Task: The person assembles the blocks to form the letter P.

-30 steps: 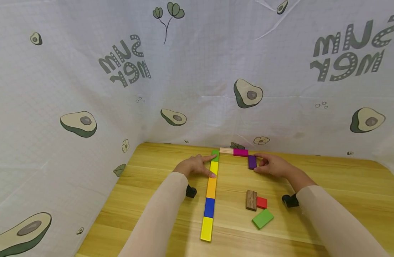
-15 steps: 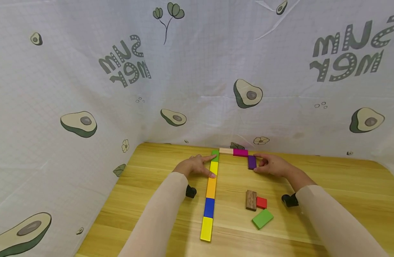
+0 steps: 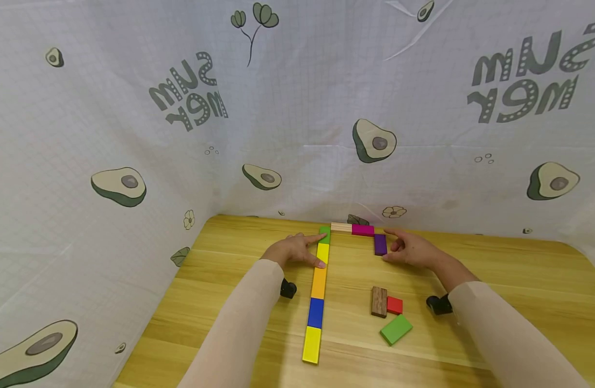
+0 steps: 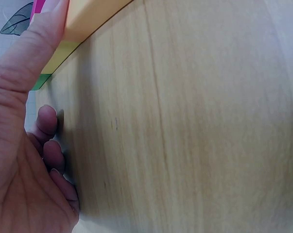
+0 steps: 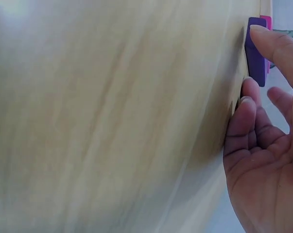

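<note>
My left hand (image 3: 294, 250) lies along a straight row of flat blocks. Its index finger touches the green block (image 3: 325, 230) at the far end, and its thumb rests where the yellow block (image 3: 323, 251) meets the orange block (image 3: 319, 284); its other fingers are bent beneath the palm in the left wrist view. A blue block (image 3: 315, 313) and a second yellow block (image 3: 312, 346) continue the row towards me. Beside a purple block (image 3: 380, 245), my right hand (image 3: 415, 252) has its thumb against the near end, while its index fingertip sits just off the far corner.
From the green block, a striped pale wood block (image 3: 341, 228) and a magenta block (image 3: 363, 230) run right to the purple one. Loose on the table are a brown wood block (image 3: 379, 302), a red block (image 3: 394, 305) and another green block (image 3: 396, 330). A printed sheet (image 3: 302, 178) hangs behind.
The right index fingertip has shifted slightly away from the purple block's far end. The left hand and all the blocks stay in place.
</note>
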### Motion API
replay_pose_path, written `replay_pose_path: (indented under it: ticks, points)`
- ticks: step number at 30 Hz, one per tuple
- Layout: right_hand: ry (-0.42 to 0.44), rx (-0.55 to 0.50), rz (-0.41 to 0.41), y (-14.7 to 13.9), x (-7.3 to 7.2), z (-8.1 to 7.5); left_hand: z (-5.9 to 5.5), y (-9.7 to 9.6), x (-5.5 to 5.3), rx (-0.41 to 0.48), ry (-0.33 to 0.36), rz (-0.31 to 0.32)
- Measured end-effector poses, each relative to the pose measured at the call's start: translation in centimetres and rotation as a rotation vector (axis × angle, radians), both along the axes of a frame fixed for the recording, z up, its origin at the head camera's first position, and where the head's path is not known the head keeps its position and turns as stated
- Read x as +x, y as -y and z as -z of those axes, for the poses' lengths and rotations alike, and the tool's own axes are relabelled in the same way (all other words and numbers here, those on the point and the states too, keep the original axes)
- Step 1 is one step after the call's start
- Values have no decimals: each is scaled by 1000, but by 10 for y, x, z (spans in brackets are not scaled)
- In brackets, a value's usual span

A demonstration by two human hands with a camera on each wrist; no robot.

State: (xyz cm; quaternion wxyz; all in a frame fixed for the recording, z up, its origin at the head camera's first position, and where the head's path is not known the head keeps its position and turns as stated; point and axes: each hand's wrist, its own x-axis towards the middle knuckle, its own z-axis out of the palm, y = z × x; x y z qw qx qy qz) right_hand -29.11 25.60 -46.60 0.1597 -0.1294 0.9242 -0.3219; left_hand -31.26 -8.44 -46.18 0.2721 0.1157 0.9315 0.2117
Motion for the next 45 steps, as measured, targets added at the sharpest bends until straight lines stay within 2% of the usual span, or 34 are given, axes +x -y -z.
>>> replay_pose_path:
  ticks: [7, 17, 26, 30, 33, 40, 45]
  points:
    - [-25, -3, -5, -2, 6, 0, -2, -1, 1, 2, 5, 0]
    - [-103, -21, -62, 2, 28, -1, -2, -2, 1, 6, 8, -6]
    - [4, -55, -182, 14, 57, -5, -3, -2, 1, 8, 16, -7]
    - [19, -57, -243, 16, 68, -7, -3, -1, 1, 7, 17, -9]
    - [30, -35, -259, 18, 74, -8, -3, -1, 1, 9, 19, -10]
    - [139, -9, -284, 22, 85, -8, -2, -1, 0, 12, 24, -10]
    - [141, 1, -278, 24, 89, -7, 0, 0, -1, 9, 22, -10]
